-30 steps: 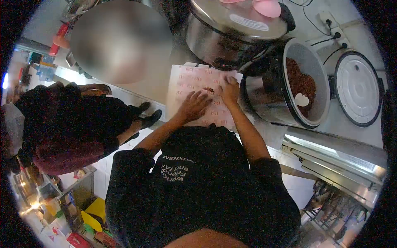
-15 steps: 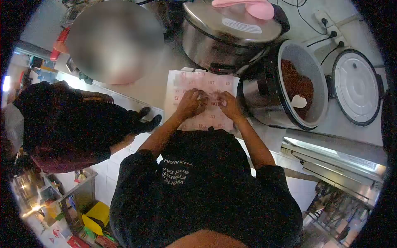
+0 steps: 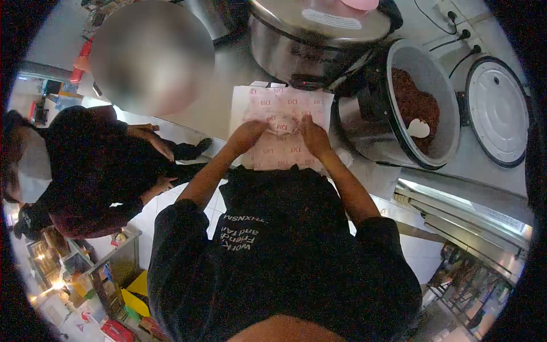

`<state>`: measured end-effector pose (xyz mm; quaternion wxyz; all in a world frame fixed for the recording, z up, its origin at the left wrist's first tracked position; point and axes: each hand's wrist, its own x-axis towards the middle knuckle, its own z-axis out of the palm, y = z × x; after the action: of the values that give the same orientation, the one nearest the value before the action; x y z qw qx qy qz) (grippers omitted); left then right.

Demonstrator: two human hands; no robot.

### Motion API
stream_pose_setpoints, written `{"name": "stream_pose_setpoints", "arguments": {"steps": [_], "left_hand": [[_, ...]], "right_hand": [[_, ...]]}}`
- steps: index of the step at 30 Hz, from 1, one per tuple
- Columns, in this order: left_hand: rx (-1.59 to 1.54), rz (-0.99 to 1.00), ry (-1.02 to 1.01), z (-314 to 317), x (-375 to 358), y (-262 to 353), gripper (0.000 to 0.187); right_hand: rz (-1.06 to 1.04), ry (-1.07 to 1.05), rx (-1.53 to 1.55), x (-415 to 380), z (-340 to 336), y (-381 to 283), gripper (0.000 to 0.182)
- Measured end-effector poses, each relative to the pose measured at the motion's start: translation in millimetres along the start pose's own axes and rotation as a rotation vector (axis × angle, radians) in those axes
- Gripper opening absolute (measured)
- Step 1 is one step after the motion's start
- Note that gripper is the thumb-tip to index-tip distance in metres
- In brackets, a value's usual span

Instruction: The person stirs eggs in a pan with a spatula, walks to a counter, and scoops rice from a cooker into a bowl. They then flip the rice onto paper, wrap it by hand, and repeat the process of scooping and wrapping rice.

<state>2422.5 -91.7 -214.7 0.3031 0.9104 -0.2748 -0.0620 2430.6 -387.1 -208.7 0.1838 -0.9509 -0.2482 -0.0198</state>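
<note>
Sheets of white wrapping paper (image 3: 273, 154) with red lettering lie stacked on the counter in front of me. On top of them sits a small rounded paper-wrapped bundle (image 3: 282, 126) in the same print; its contents are hidden. My left hand (image 3: 250, 135) grips the bundle's left side with curled fingers. From the right, my right hand (image 3: 314, 137) closes on the opposite side, its thumb and fingers pressed to the paper.
A large lidded rice cooker (image 3: 310, 48) stands behind the paper, a pink scoop (image 3: 360, 4) on its lid. To the right, an open cooker (image 3: 364, 125) holds reddish-brown rice (image 3: 413, 100) and a white paddle (image 3: 419, 128). A person in dark clothes (image 3: 108, 165) stands at left.
My hands have moved from close together over the paper to either side of a rounded bundle. The person at left has shifted, and the view has tilted slightly.
</note>
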Motion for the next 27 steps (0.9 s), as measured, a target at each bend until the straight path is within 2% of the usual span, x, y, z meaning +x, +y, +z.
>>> {"name": "stream_pose_setpoints", "arguments": {"steps": [1,3,4,5,7,10,11,13,14,15,16,17,18,20,21,23,24,25,26,27], "left_hand": [[-0.05,-0.121,-0.025,-8,10,9,0.037],[-0.092,-0.221,-0.048,-25,37,26,0.032],[-0.11,-0.276,-0.056,-34,48,34,0.03],[0.087,-0.226,-0.023,-41,54,41,0.028],[0.486,-0.125,0.045,-52,68,49,0.025],[0.313,-0.459,-0.216,-42,86,44,0.022],[0.278,-0.382,0.012,-31,76,39,0.016],[0.159,-0.29,0.046,-7,54,28,0.015],[0.104,-0.398,-0.009,-4,45,40,0.02],[0.224,-0.188,0.15,38,27,23,0.03],[0.251,-0.188,0.228,39,19,38,0.04],[0.125,-0.334,0.195,14,22,73,0.049],[0.056,-0.346,0.176,10,30,81,0.058],[0.276,-0.231,0.208,-4,45,100,0.052],[0.299,-0.284,0.199,7,54,92,0.047],[0.281,-0.46,0.101,12,68,94,0.039],[0.434,-0.38,0.179,44,81,74,0.033],[0.399,-0.278,0.404,66,73,59,0.049],[0.203,-0.244,0.482,51,69,60,0.052],[0.008,-0.196,0.554,29,64,66,0.055]], "right_hand": [[0.163,-0.152,0.06,20,-14,-10,0.042],[0.483,-0.457,0.179,64,-49,-35,0.046],[0.426,-0.358,0.098,68,-46,-35,0.049],[0.364,-0.259,0.019,71,-39,-35,0.051],[0.352,0.06,-0.071,82,-25,-31,0.041],[0.148,-0.358,-0.11,84,-37,-22,0.026],[0.227,-0.336,-0.113,78,-31,-22,0.019],[0.092,-0.273,-0.097,56,-39,-42,0.018],[0.068,-0.281,-0.103,49,-37,-46,0.017],[0.045,-0.289,-0.109,42,-32,-46,0.016],[0.021,-0.296,-0.112,36,-24,-42,0.016],[-0.005,-0.3,-0.114,36,-15,-37,0.017],[-0.029,-0.31,-0.112,37,-8,-33,0.017],[-0.049,-0.232,-0.022,60,1,-9,0.022],[0.117,-0.273,0.104,67,0,-6,0.022],[0.073,-0.281,0.139,79,-13,-18,0.017],[-0.132,-0.236,0.042,77,-25,-26,0.02],[-0.011,-0.216,0.093,74,-43,-44,0.022],[0.114,-0.2,0.141,72,-58,-65,0.025],[0.105,-0.049,0.302,74,-60,-80,0.024]]}}
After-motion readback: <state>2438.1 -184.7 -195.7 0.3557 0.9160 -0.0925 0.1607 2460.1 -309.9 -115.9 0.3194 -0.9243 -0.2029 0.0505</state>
